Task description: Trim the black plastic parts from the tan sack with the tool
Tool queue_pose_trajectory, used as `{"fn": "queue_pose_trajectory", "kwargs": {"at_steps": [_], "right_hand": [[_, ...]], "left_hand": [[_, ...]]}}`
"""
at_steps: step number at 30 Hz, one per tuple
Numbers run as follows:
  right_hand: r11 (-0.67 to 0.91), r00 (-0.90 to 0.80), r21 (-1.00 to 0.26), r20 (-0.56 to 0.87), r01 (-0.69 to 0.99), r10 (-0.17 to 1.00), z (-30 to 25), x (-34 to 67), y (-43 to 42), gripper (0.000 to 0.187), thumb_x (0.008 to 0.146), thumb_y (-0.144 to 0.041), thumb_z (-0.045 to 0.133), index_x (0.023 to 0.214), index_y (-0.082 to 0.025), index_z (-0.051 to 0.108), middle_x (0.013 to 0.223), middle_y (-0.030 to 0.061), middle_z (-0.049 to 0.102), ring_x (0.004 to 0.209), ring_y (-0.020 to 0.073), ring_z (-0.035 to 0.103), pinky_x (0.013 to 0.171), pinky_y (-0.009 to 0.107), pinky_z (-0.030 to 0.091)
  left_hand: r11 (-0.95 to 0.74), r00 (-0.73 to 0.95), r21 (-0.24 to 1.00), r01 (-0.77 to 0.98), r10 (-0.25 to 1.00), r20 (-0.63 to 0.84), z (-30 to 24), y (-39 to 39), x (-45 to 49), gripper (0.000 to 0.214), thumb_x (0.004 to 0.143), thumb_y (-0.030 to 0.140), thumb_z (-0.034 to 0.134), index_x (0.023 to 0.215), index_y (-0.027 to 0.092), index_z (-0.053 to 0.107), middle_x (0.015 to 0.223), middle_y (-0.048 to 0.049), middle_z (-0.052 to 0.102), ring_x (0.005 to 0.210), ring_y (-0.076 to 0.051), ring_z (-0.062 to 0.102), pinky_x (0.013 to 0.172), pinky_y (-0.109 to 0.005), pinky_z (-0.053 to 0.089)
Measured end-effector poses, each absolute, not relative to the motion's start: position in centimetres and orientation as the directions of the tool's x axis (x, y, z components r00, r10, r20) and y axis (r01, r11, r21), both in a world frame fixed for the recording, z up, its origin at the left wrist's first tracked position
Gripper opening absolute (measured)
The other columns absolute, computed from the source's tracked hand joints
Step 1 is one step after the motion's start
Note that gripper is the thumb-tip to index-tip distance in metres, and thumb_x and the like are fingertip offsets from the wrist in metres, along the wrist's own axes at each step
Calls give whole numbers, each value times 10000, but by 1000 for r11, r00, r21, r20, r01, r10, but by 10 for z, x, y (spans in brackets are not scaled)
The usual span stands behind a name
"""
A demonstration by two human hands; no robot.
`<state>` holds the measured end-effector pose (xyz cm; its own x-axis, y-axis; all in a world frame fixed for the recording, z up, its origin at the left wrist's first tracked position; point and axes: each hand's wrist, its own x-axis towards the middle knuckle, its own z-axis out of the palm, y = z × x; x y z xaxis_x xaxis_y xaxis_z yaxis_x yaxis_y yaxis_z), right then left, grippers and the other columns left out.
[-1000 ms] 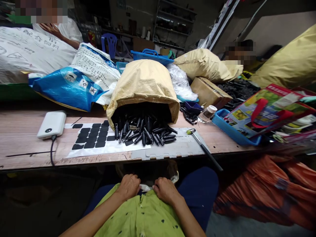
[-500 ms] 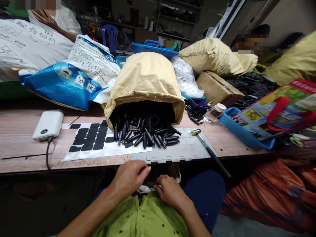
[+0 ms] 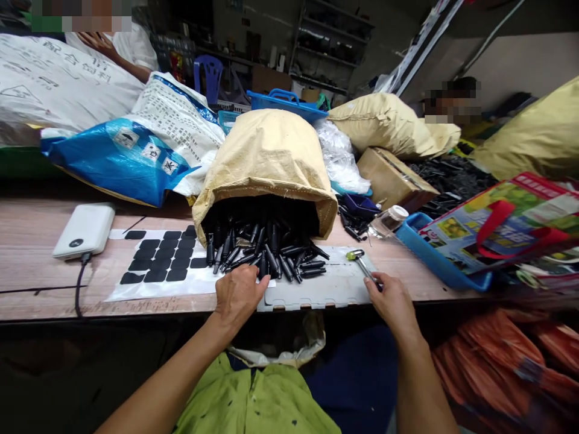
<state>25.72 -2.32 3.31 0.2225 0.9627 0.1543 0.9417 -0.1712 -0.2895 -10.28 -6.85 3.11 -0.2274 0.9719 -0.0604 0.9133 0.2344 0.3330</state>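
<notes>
My left hand (image 3: pixel 239 295) reaches to the front of a heap of small black tube-like parts (image 3: pixel 271 259), its thumb beside one of them. Its fingertips are hidden behind the hand, so whether they grip a part does not show. My right hand (image 3: pixel 393 304) is closed around the handle of a small hammer (image 3: pixel 359 259) with a silver shaft and a yellow-green tip. The hammer's head lies over a grey board (image 3: pixel 316 294). The black parts spill from the mouth of a tan sack (image 3: pixel 271 150).
A white sheet with black stickers (image 3: pixel 158 262) lies left of the heap, near a white power bank (image 3: pixel 85 230) with its cable. On the right are a clear jar (image 3: pixel 389 221) and a blue tray (image 3: pixel 420 250). Filled sacks (image 3: pixel 108 157) line the back. Two people sit beyond.
My left hand has risen from my lap to the black parts. My right hand has moved right and taken hold of the hammer's handle. The view has shifted slightly.
</notes>
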Motion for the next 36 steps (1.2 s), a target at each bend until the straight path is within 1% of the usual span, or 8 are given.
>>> {"fn": "queue_pose_trajectory", "kwargs": {"at_steps": [5,9,15,21,26,29,32,36], "right_hand": [[-249,260,-129,77,960,962,23,262,-10,545,921,-530,552,1311,-166,662,1121,165,680,1032,320,629,889,424,485],[-279,281,-49,40,959,959,22,260,-7,409,975,-421,472,1224,-183,693,1173,161,667,1072,325,616,865,418,476],[-283,286,-43,131,958,949,13,256,-8,342,982,-356,454,1135,-149,679,1138,167,660,1045,300,603,873,399,466],[-319,373,-273,174,908,911,6,261,-10,336,936,-366,463,1082,-134,658,1098,188,656,1057,318,593,950,435,460],[-264,588,-740,213,618,780,29,243,-36,314,922,-461,531,1093,-198,536,983,111,682,843,244,662,773,380,533],[-13,409,-927,152,374,900,53,204,-69,397,908,-531,632,1109,-252,435,939,19,699,648,149,637,625,280,525],[18,140,-964,57,267,989,62,156,-106,322,958,-489,610,1109,-263,437,746,-51,649,513,102,536,522,212,448],[51,-202,-894,-45,446,978,50,107,-137,285,997,-407,560,1229,-249,509,758,-32,628,621,120,575,598,218,457]], "left_hand": [[282,-289,397,874,956,-44,35,-75,-125,251,886,461,663,1010,264,758,963,-24,765,920,-247,705,666,-291,430],[208,-280,466,860,956,89,30,-99,-138,174,879,399,675,988,268,712,908,10,710,753,-174,656,619,-275,399],[-429,262,571,700,898,353,22,-120,-121,156,975,344,586,1021,219,668,1119,-76,688,981,-214,632,861,-334,475],[-452,389,579,678,890,239,21,-100,-115,169,1000,354,587,1040,214,675,1054,-73,705,978,-236,587,854,-384,450],[-382,291,566,731,924,248,11,-100,-140,149,994,329,601,1049,223,689,1027,-64,705,961,-232,576,838,-379,442],[-347,254,544,764,937,240,8,-101,-154,112,975,290,622,1042,229,688,1037,-55,696,952,-230,572,843,-374,438],[-336,244,541,771,940,237,7,-101,-165,102,976,270,615,1037,219,680,1009,-53,687,933,-225,573,838,-366,436],[-313,215,568,762,948,233,6,-107,-180,130,989,289,589,1049,215,677,965,-53,676,907,-217,583,806,-344,448]]}}
